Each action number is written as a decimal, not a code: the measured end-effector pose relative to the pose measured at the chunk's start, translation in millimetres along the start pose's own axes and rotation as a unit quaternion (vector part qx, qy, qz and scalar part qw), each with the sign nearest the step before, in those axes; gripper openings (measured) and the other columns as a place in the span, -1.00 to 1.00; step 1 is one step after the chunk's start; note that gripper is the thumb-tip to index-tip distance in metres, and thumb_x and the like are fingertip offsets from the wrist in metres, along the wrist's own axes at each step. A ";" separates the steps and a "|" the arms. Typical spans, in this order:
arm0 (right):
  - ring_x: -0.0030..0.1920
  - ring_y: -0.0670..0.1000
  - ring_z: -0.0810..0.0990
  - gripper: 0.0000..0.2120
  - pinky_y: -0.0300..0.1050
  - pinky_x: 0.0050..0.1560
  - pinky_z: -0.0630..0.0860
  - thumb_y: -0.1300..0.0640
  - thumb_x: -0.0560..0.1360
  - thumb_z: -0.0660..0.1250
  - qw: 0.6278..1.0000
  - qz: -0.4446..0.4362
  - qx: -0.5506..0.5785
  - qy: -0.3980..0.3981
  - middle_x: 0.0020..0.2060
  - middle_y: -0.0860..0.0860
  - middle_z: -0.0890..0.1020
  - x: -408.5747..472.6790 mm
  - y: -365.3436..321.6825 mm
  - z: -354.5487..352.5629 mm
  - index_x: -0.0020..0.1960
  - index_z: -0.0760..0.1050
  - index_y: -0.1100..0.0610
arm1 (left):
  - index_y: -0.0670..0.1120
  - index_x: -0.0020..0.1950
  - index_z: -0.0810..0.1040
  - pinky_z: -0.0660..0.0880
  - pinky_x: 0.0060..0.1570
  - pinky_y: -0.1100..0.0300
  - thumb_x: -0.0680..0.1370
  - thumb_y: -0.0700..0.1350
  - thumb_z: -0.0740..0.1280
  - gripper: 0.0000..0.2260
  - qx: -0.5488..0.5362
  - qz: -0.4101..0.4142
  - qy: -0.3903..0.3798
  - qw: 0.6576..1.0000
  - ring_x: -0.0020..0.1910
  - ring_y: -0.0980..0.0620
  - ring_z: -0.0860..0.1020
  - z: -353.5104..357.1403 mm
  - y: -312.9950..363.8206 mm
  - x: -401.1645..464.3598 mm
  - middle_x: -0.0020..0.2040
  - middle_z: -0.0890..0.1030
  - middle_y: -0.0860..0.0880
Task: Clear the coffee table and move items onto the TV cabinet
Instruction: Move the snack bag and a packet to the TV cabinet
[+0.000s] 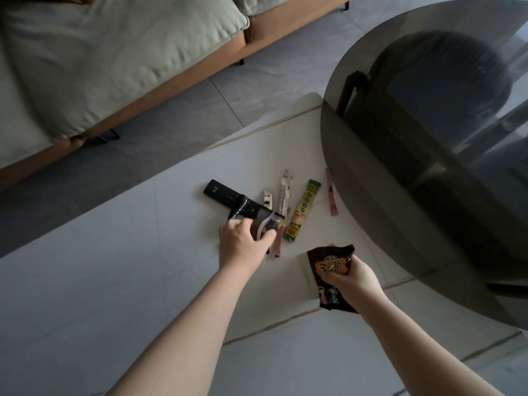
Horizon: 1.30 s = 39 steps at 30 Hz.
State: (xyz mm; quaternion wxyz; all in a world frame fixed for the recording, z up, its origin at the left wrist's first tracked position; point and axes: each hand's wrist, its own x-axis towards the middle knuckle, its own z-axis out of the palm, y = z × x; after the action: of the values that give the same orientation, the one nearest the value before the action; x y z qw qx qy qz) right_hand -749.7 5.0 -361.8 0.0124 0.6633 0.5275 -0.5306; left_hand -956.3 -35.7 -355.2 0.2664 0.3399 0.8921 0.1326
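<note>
Forearms cut off; packet (264,225) half-hidden.

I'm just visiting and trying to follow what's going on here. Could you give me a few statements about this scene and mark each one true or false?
1. The right hand holds a dark brown snack packet. True.
2. The left hand is resting idle on the sofa. False: it is down on the white coffee table, gripping a small dark packet at the end of the black remote control.
3. A green stick sachet lies on the table. True.
4. The remote control sits on the round dark glass tabletop. False: it lies on the white table beside it.
5. The coffee table has already been cleared. False: several sachets remain.
</note>
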 end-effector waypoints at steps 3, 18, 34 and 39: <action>-0.13 0.00 0.61 -0.76 -0.02 -0.09 0.61 0.13 0.37 0.44 1.000 0.002 0.022 -0.001 -0.17 -0.05 0.61 2.9 1.6 1.7 -0.05 0.44 -0.04 | -0.13 0.18 0.57 0.27 0.36 0.07 0.43 0.17 0.34 -0.54 -0.025 -0.029 -0.058 0.998 0.37 -0.13 0.27 1.3 16.9 20.5 0.39 0.34 -0.14; -0.07 0.03 0.57 -0.68 -0.21 -0.30 0.44 0.12 0.40 0.42 0.999 -0.005 0.032 0.011 -0.05 0.02 0.60 6.1 6.4 12.4 0.11 0.44 0.09 | -0.23 0.18 0.52 0.41 0.09 0.15 0.46 -0.01 0.41 -0.60 0.094 0.057 0.000 0.994 0.13 -0.10 0.45 35.4 20.8 17.9 0.22 0.42 -0.13; -0.13 0.08 0.65 -0.74 -0.06 -0.21 0.60 0.21 0.37 0.46 0.948 0.059 0.314 -0.002 -0.13 0.05 0.64 -119.5 -19.3 -61.9 -0.02 0.46 0.03 | -0.14 0.28 0.42 0.44 0.03 0.17 0.40 0.00 0.45 -0.49 -0.159 -0.135 -0.176 0.962 0.08 -0.06 0.52 -42.2 62.2 -131.7 0.18 0.54 -0.09; -0.06 0.18 0.65 -0.69 0.11 -0.09 0.63 0.21 0.36 0.46 0.929 0.109 0.354 -0.021 -0.08 0.13 0.63 -183.7 -14.5 -90.6 0.04 0.45 0.09 | -0.09 -0.03 0.52 0.57 -0.15 0.11 0.21 0.02 0.40 -0.62 -0.266 -0.161 -0.190 0.931 -0.09 -0.03 0.58 -81.4 80.7 -185.7 -0.05 0.61 -0.10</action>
State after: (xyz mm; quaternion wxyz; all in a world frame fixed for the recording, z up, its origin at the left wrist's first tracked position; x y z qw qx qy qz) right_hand -675.5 -62.5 -182.7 -0.1545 0.6667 0.2299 -0.6919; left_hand -842.6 -106.8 -183.0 0.5295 0.1278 0.7996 0.2530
